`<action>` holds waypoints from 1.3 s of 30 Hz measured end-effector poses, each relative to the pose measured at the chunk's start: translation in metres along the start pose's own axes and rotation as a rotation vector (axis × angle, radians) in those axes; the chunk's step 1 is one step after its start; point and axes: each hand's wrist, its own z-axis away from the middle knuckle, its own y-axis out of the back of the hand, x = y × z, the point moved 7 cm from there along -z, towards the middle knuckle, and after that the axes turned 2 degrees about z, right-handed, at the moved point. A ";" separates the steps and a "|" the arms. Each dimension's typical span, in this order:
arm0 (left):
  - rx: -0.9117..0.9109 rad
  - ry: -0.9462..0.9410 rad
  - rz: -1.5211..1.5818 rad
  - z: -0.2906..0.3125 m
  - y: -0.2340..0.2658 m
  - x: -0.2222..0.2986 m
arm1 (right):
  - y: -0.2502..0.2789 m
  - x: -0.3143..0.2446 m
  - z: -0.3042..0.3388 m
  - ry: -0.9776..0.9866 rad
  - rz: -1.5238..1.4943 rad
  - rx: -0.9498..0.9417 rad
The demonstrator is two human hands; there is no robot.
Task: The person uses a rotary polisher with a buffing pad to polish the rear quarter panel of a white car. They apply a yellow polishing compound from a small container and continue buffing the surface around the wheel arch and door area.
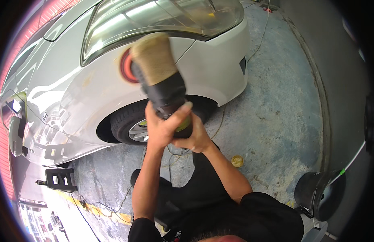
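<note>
Both of my hands grip a car polisher (166, 89), black with a tan-coloured housing at its upper end. Its round red-orange pad (127, 66) is at the white front fender (84, 82) of a car, above the wheel arch; the spinning or moving pad looks blurred. My left hand (158, 126) wraps around the polisher's body from the left. On the right, my right hand (195, 136) closes around the lower handle end, where a yellow-green part shows between the hands. Behind the hands is the front wheel (132, 127), partly hidden. A large headlight (162, 22) lies beyond the polisher.
A power cord (169, 165) hangs below the hands to the floor. A small yellow round tin (237, 161) stands on the concrete at right. A black bucket (316, 193) is at lower right, a black stool (61, 179) at left, with loose cables (100, 207) nearby.
</note>
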 end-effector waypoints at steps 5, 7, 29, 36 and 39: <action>-0.212 -0.042 -0.195 -0.016 -0.050 -0.002 | 0.025 0.013 0.021 0.176 -0.165 0.205; -0.231 -0.044 -0.210 -0.021 -0.054 0.000 | 0.024 0.007 0.020 0.202 -0.204 0.253; -0.179 -0.005 -0.018 0.001 0.059 0.018 | -0.061 0.035 -0.007 0.195 0.075 0.169; -0.354 -0.013 -0.137 -0.023 -0.012 0.001 | -0.015 0.028 0.013 0.233 -0.103 0.387; -0.312 -0.025 -0.091 -0.021 -0.002 0.014 | -0.022 0.028 0.008 0.217 -0.063 0.334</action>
